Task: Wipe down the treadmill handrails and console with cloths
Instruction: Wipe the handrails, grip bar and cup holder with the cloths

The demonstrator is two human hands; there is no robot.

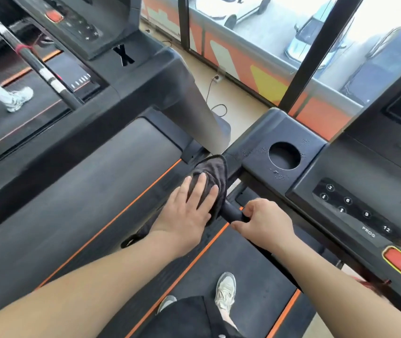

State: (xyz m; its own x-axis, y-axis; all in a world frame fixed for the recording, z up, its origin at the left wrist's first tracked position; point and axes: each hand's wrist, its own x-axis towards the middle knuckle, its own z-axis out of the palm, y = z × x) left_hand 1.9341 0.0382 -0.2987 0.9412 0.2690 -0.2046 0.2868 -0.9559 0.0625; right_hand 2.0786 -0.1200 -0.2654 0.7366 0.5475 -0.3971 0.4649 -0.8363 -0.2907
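Dark cloth (213, 172) is lying draped over the black handrail (233, 212), near the console (341, 167). The left hand (189, 208) is pressing on it with fingers straight and spread. The right hand (265, 223) is gripping the bare handrail just beside the cloth, fingers curled round the bar.

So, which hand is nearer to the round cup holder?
Right. The right hand grips the handrail below the cup holder; the left hand presses the dark cloth further to its left.
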